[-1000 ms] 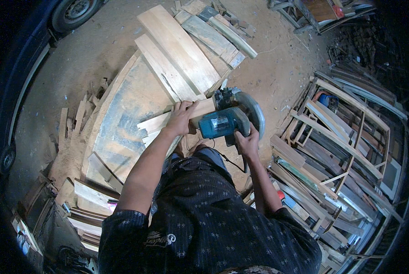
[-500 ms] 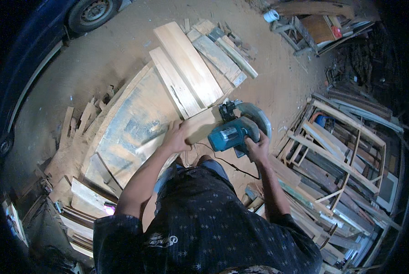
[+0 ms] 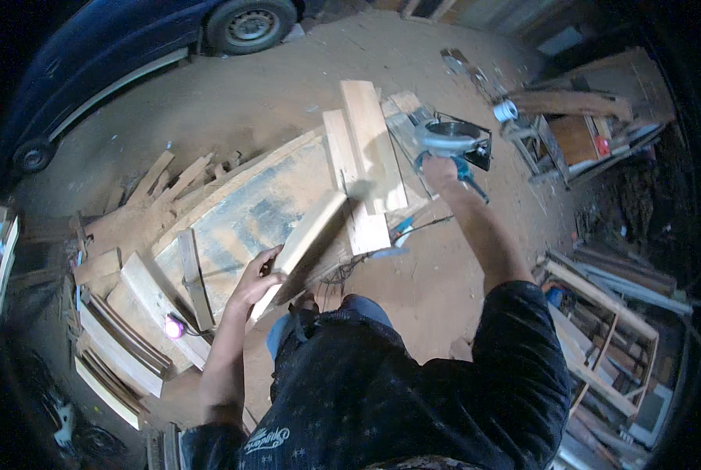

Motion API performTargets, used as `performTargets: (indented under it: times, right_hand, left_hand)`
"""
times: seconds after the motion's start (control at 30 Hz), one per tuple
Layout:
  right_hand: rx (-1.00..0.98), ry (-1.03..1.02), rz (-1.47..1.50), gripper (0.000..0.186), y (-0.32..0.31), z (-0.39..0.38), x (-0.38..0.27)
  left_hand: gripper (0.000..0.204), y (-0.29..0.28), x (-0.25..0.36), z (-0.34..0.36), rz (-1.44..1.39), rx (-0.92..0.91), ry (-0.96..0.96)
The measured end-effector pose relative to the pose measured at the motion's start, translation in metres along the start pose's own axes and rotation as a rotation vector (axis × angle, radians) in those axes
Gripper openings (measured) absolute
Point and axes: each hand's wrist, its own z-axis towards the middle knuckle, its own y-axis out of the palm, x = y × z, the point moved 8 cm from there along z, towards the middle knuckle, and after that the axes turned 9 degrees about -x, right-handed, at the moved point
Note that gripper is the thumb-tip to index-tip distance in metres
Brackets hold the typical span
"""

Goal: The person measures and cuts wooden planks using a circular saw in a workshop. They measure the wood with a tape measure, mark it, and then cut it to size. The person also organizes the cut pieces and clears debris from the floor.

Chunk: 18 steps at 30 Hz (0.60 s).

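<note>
My left hand (image 3: 255,280) grips the lower end of a light wooden board (image 3: 313,233), which is tipped up on edge. Its far end rises over the pale planks. At the far right, my right hand (image 3: 439,171) holds a teal circular saw (image 3: 454,141) by its handle, with the guard and base plate turned upward. Two pale planks (image 3: 372,145) lie side by side on a worn, sawdust-covered work surface (image 3: 245,205). A dark cord (image 3: 422,225) runs below the saw, beside a small blue item (image 3: 402,229) I cannot identify.
Offcuts (image 3: 158,176) lie along the surface's far left side. A lit pinkish lamp (image 3: 175,327) sits by stacked boards (image 3: 119,345) at lower left. A dark blue vehicle (image 3: 131,55) stands at far left. Wooden frames (image 3: 605,352) and timber fill the right side.
The saw has moved away from the board, forward and right, and turned over in my right hand. My left hand has lifted and tilted the board. The whole view has swung.
</note>
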Motion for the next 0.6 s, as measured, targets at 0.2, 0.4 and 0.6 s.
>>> performTargets:
  times: [0.2, 0.4, 0.6]
  right_hand:
    - [-0.035, -0.04, -0.153, 0.029, 0.031, 0.041, -0.086]
    - [0.078, -0.142, -0.053, 0.045, 0.043, 0.025, -0.107]
    - [0.234, -0.092, 0.254, 0.1, 0.033, 0.012, -0.159]
  left_hand:
    - [0.065, -0.009, -0.02, -0.065, -0.644, 0.081, -0.071]
    - [0.07, 0.004, -0.009, -0.108, -0.717, 0.331, -0.002]
    - [0.077, 0.01, -0.067, -0.153, -0.755, 0.373, 0.089]
